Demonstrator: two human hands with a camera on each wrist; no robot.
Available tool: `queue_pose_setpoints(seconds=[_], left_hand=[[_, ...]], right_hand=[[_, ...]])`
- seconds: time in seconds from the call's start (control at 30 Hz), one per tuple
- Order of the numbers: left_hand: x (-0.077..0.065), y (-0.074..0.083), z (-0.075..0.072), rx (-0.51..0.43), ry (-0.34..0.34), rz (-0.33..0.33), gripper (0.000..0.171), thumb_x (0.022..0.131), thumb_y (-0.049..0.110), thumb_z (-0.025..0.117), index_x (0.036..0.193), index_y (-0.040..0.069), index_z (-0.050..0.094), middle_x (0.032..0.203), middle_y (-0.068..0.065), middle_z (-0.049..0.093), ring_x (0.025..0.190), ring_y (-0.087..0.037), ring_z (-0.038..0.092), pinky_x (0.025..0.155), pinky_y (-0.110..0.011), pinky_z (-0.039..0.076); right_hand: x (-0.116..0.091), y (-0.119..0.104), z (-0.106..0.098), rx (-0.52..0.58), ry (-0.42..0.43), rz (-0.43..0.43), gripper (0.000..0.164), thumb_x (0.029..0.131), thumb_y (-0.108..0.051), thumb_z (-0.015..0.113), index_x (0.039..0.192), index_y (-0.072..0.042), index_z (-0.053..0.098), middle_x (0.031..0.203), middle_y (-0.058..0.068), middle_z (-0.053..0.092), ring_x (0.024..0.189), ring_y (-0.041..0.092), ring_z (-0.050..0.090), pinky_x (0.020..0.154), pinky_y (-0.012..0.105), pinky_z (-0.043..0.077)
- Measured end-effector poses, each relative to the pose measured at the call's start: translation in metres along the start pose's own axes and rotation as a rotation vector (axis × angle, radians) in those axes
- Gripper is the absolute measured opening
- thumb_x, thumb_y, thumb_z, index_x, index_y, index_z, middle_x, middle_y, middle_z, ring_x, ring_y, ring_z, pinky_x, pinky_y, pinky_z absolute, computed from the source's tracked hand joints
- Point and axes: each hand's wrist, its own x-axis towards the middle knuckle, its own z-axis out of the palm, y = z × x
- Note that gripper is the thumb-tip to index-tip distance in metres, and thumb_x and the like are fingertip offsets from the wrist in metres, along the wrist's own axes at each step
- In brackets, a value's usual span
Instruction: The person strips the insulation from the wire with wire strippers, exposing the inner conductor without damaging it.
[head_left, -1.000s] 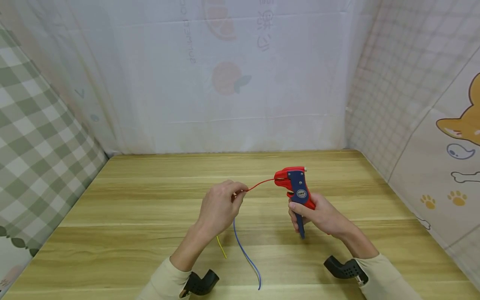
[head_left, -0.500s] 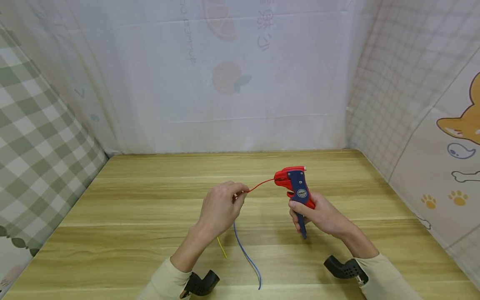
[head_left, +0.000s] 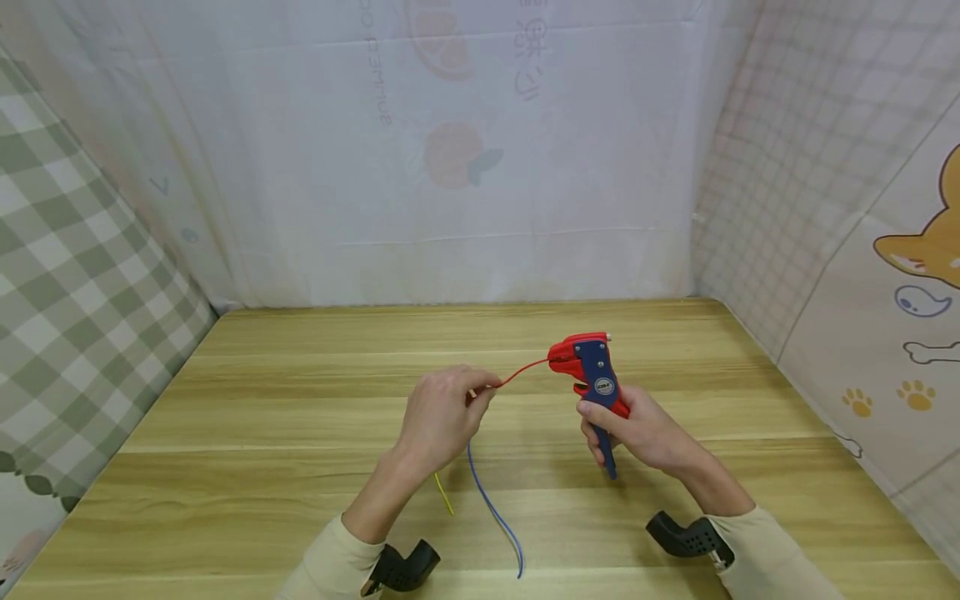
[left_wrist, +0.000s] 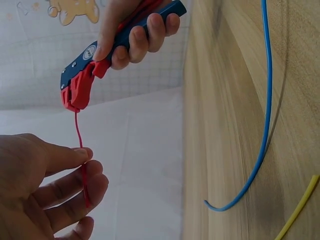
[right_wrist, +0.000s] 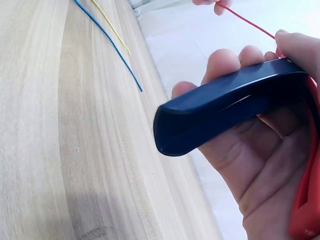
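My left hand (head_left: 442, 417) pinches a thin red wire (left_wrist: 78, 131) between thumb and forefinger, above the table. The wire's short tail lies across the other fingers in the left wrist view. Its far end runs into the red nose of a wire stripper (head_left: 592, 367). Around the stripper's handles curls my right hand (head_left: 648, 429), thumb on the near side and fingers on the dark blue handle (right_wrist: 225, 97). The tool is raised, nose pointing left toward the left hand. The wire's end is hidden inside the stripper's jaws.
A blue wire (head_left: 491, 508) lies curved on the wooden table (head_left: 300, 517) between the forearms. Beside it is a yellow wire (head_left: 444, 493), partly hidden behind the left wrist in the head view. A white curtain (head_left: 465, 208) hangs behind the table.
The left hand has shifted slightly right and down with the red wire. The lower end of the stripper's blue handle has swung a little to the right.
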Motion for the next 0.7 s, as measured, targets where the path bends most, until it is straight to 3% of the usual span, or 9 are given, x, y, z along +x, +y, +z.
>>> queue_pose_setpoints(seconds=[0.7], left_hand=[[0.0005, -0.0018, -0.0022, -0.018, -0.071, -0.041, 0.013, 0.090, 0.005, 0.080, 0.096, 0.014, 0.086, 0.094, 0.000, 0.082, 0.073, -0.014, 0.074, 0.062, -0.023, 0.051]], right_hand=[[0.0021, 0.0088, 0.0051, 0.013, -0.003, -0.021, 0.019, 0.114, -0.015, 0.046, 0.107, 0.000, 0.054, 0.073, -0.003, 0.063, 0.057, 0.019, 0.066, 0.057, 0.040, 0.060]])
